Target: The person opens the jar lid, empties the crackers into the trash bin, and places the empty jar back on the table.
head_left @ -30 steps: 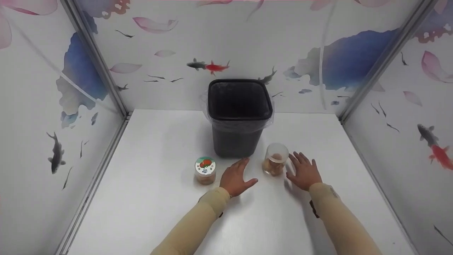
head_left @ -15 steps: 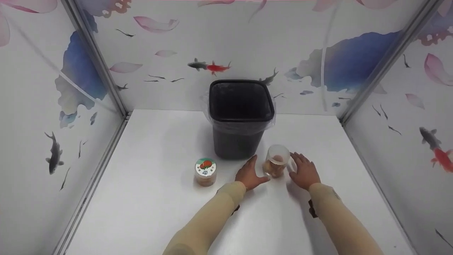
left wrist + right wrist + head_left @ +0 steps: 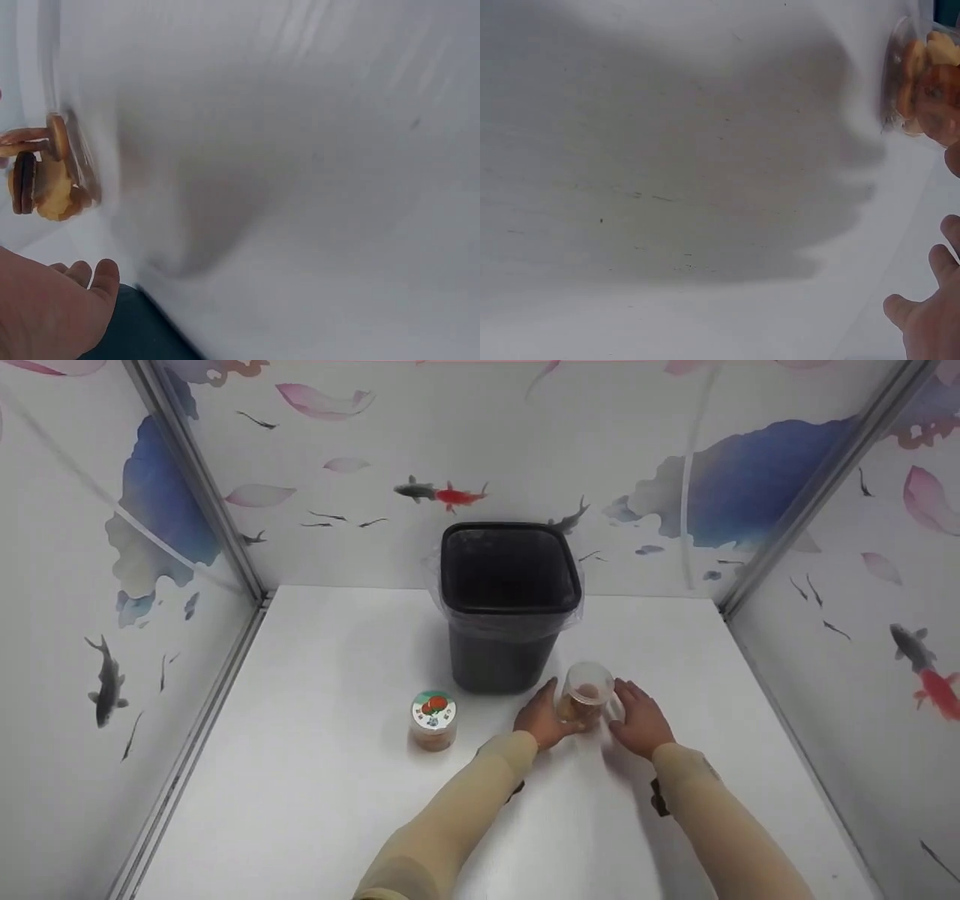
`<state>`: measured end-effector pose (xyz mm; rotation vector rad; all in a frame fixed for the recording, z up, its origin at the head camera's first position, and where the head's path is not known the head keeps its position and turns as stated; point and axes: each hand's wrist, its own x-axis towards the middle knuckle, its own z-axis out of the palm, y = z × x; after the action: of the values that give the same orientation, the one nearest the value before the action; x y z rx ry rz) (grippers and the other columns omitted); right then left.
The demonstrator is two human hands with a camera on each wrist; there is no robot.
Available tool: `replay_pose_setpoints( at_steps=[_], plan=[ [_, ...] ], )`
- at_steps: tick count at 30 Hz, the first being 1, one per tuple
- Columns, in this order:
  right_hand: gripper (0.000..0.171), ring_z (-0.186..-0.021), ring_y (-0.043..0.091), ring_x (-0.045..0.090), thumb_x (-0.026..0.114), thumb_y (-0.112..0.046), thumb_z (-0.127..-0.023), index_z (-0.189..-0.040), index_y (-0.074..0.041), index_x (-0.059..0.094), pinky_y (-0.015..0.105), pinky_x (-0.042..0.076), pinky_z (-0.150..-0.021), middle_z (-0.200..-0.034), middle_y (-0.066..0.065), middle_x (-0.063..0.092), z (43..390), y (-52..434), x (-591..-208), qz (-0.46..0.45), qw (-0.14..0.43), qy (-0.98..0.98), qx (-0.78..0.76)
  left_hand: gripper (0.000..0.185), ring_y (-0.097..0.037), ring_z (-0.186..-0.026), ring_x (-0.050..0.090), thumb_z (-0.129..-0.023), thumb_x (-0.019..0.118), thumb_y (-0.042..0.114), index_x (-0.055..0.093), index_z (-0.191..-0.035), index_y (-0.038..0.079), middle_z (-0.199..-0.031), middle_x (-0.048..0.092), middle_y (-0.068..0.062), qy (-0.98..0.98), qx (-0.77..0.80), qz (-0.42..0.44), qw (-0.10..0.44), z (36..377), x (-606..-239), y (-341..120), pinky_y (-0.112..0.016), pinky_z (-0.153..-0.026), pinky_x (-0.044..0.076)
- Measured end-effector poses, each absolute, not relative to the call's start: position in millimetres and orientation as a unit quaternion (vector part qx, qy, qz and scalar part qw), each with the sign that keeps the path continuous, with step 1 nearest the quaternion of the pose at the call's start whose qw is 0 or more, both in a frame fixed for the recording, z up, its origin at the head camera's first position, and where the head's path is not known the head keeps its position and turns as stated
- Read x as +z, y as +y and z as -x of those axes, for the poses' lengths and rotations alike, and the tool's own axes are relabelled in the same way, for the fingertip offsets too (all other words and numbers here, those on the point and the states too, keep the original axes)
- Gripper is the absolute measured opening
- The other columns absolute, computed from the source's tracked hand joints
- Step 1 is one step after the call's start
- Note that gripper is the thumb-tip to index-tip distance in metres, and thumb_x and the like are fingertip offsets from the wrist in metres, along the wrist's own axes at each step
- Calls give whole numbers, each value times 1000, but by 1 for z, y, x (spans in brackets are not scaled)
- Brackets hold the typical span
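- The jar [image 3: 584, 703] between the fingers [image 3: 550, 697] of both hands was clear, with tan and dark brown biscuits [image 3: 41, 176] inside.
- The bin [image 3: 508, 604] just beyond the fingertips was black, lined with a clear bag.
- The second jar [image 3: 433, 721], left of the left hand [image 3: 541, 721], had a white and green lid with a red picture, and brownish contents.
- Both sleeves [image 3: 465, 802] behind the hands were beige.
- The table [image 3: 322, 780] under the fingers was plain white.
- The walls [image 3: 360, 450] past the bin were white, patterned with pink petals, blue washes, and red and grey fish.
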<state>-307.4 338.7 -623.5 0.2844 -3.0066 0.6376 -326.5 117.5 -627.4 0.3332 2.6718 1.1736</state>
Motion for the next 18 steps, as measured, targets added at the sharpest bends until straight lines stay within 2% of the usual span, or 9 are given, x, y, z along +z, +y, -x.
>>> replay_pose_setpoints(
  at_steps=[7,12,15,18],
  plan=[
    [79,-146,42,19,59,-20,-87,-156,-3,25,58,19,-115,-158,24,25,304,331,-614,-60,-23,-961,270,104,-19,-143,34,-80,82,46,22,-159,14,-159,33,-4,898,411,-104,113,331,-628,123,-34,-114,30],
    [79,-146,41,19,60,-25,-89,-157,-5,24,58,16,-116,-160,22,24,303,323,-611,-47,-32,-948,313,102,-20,-141,37,-80,82,47,25,-158,14,-157,37,-5,895,419,-105,113,333,-632,124,-34,-113,31],
    [82,-146,40,20,64,-36,-91,-157,-5,26,60,17,-116,-160,20,26,303,319,-611,-31,-34,-938,344,100,-19,-139,40,-80,82,48,28,-157,14,-154,42,-4,891,425,-116,110,334,-633,127,-34,-112,33],
    [92,-146,39,22,70,-49,-88,-156,-6,27,59,18,-115,-159,19,28,303,316,-614,-11,-28,-927,375,94,-18,-137,43,-82,81,45,30,-156,15,-151,45,-2,888,429,-126,106,335,-636,130,-33,-111,34]
  ],
)
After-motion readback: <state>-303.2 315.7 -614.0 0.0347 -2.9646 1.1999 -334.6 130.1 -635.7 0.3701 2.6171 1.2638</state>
